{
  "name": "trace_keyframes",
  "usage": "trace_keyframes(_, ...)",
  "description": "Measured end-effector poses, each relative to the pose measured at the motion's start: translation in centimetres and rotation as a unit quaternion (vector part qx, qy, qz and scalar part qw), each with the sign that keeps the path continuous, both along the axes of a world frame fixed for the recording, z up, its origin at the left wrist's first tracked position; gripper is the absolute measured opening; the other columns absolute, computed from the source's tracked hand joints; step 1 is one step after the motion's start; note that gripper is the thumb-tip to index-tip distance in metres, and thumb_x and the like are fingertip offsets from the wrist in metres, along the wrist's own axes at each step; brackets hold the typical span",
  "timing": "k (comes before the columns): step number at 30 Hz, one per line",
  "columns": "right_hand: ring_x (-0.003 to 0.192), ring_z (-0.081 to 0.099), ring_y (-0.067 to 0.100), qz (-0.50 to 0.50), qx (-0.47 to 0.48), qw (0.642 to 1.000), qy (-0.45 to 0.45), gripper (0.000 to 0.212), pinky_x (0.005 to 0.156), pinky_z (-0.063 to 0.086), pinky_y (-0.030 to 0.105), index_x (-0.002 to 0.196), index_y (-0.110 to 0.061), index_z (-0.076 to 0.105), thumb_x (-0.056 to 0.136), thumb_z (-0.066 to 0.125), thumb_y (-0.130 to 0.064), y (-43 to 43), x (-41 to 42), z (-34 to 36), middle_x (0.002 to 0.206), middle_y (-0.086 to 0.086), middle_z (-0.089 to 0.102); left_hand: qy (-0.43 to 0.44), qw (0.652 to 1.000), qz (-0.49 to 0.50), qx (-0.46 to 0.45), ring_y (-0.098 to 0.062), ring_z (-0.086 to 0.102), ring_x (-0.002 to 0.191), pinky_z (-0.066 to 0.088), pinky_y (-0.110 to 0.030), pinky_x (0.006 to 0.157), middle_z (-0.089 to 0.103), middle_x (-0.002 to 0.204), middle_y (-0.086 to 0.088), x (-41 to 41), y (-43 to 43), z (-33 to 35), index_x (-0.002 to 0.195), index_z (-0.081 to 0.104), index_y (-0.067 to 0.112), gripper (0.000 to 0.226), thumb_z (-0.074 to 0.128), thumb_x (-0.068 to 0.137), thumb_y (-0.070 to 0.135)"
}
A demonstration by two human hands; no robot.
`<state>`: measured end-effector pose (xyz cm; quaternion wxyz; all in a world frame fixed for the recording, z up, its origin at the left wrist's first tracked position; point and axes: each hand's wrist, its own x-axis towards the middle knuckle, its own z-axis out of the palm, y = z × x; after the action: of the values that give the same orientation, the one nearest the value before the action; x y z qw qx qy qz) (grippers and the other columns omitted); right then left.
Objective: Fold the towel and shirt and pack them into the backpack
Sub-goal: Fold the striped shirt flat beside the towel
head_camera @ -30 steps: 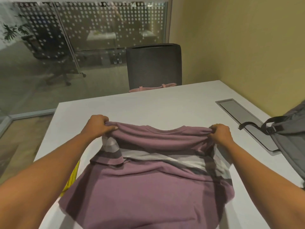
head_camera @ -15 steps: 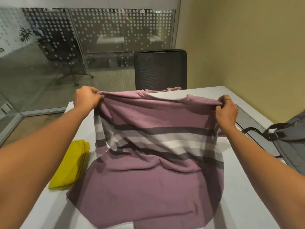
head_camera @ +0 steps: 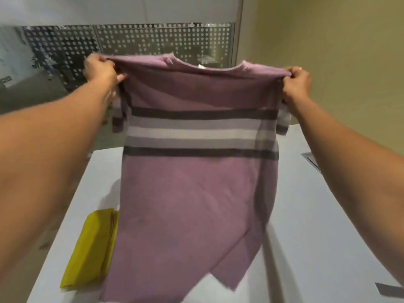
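Above table [head_camera: 306, 237]: both hands pinch shirt [head_camera: 196, 182] shoulders; no legible writing.

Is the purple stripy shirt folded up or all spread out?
Spread out, not folded. The left hand and right hand hold the shirt up by its shoulders, and it hangs full length over the table.

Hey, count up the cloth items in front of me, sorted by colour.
Purple: 1, the purple shirt with grey and white stripes, held up.
Yellow: 1, the yellow folded cloth towel on the white table.
Total: 2
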<state>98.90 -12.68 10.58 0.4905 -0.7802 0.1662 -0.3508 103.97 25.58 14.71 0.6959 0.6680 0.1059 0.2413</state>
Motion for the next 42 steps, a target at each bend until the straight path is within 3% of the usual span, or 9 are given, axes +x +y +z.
trace_keyframes(9, 0.081, 0.056, 0.008, 0.058, 0.085, 0.974, -0.202, 0.027, 0.078, 0.047, 0.024, 0.085, -0.022, 0.059, 0.073, 0.04, -0.006, 2.7, -3.4, 3.8, 0.088, 0.0, 0.063, -0.17, 0.982, -0.016, -0.081, -0.005, 0.054, 0.07, 0.058, -0.026, 0.074, 0.049, 0.081, 0.001, -3.4, 1.7, 3.7, 0.075, 0.04, 0.017, 0.032, 0.03, 0.09, -0.009)
trace_keyframes(15, 0.103, 0.056, 0.019, 0.065, 0.093, 0.992, -0.062, 0.024, 0.09, 0.048, 0.022, 0.108, -0.009, 0.059, 0.091, 0.045, 0.001, 3.9, -10.1, -8.0, 0.112, 0.011, 0.059, -0.086, 0.995, -0.034, -0.029, -0.003, 0.053, 0.075, 0.056, -0.017, 0.072, 0.05, 0.079, 0.003, -7.9, 2.6, -7.0, 0.074, 0.043, 0.02, 0.035, 0.034, 0.092, -0.008)
trace_keyframes(19, 0.099, 0.052, 0.019, 0.052, 0.096, 0.992, 0.068, 0.025, 0.071, 0.047, 0.009, 0.113, -0.002, 0.058, 0.092, 0.045, 0.002, 4.1, -15.5, -15.7, 0.112, 0.009, 0.057, 0.018, 0.998, -0.026, 0.047, -0.017, 0.058, 0.077, 0.055, -0.03, 0.075, 0.057, 0.075, -0.001, -11.5, 4.6, -17.5, 0.07, 0.053, 0.025, 0.028, 0.049, 0.087, 0.003)
trace_keyframes(24, 0.101, 0.056, 0.025, 0.103, 0.032, 0.966, 0.236, 0.027, 0.077, 0.041, 0.025, 0.11, 0.0, 0.063, 0.088, 0.048, 0.006, 3.0, -21.4, -22.4, 0.113, 0.016, 0.062, 0.169, 0.978, -0.08, 0.092, -0.023, 0.059, 0.074, 0.052, -0.03, 0.063, 0.063, 0.082, -0.016, -18.0, 6.7, -26.7, 0.082, 0.06, 0.011, 0.012, 0.054, 0.086, 0.001)
trace_keyframes(27, 0.097, 0.056, 0.021, 0.198, -0.037, 0.904, 0.377, 0.023, 0.075, 0.04, 0.019, 0.109, -0.001, 0.065, 0.088, 0.057, 0.0, 1.6, -24.3, -24.2, 0.103, 0.005, 0.06, 0.264, 0.938, -0.207, 0.087, -0.009, 0.065, 0.054, 0.054, -0.017, 0.053, 0.068, 0.066, -0.005, -21.7, 7.9, -29.3, 0.092, 0.062, -0.001, 0.016, 0.051, 0.086, -0.011)
trace_keyframes(31, 0.069, 0.049, 0.01, 0.265, -0.186, 0.809, 0.491, 0.02, 0.054, 0.035, 0.009, 0.068, -0.016, 0.061, 0.085, 0.063, -0.006, 0.9, -25.3, -24.2, 0.071, -0.008, 0.054, 0.343, 0.862, -0.321, 0.189, -0.016, 0.062, 0.052, 0.053, -0.019, 0.048, 0.06, 0.073, -0.013, -23.9, 8.7, -29.1, 0.076, 0.058, -0.003, 0.013, 0.056, 0.083, -0.014)
trace_keyframes(35, 0.053, 0.046, 0.002, 0.283, -0.281, 0.683, 0.612, 0.017, 0.047, 0.037, 0.008, 0.065, -0.013, 0.06, 0.081, 0.063, -0.007, 0.9, -24.0, -23.7, 0.059, -0.007, 0.048, 0.429, 0.743, -0.415, 0.302, -0.021, 0.065, 0.059, 0.056, -0.026, 0.056, 0.066, 0.074, -0.016, -24.2, 8.9, -28.4, 0.078, 0.062, -0.001, 0.006, 0.067, 0.081, 0.0)
trace_keyframes(38, 0.053, 0.059, 0.004, 0.29, -0.283, 0.582, 0.705, 0.024, 0.054, 0.051, 0.012, 0.104, 0.0, 0.067, 0.081, 0.065, -0.004, 0.5, -23.5, -23.8, 0.066, -0.001, 0.06, 0.524, 0.633, -0.493, 0.286, -0.021, 0.066, 0.059, 0.055, -0.024, 0.055, 0.069, 0.071, -0.014, -24.8, 7.8, -28.3, 0.084, 0.06, -0.001, 0.009, 0.066, 0.083, 0.006)
trace_keyframes(42, 0.066, 0.062, 0.012, 0.308, -0.322, 0.466, 0.765, 0.006, 0.078, 0.053, 0.026, 0.08, -0.014, 0.07, 0.078, 0.072, -0.01, 1.3, -23.4, -23.1, 0.061, -0.003, 0.064, 0.569, 0.512, -0.565, 0.307, -0.009, 0.069, 0.055, 0.049, -0.013, 0.047, 0.073, 0.068, 0.001, -24.9, 6.1, -28.4, 0.092, 0.065, 0.012, 0.01, 0.063, 0.087, 0.02)
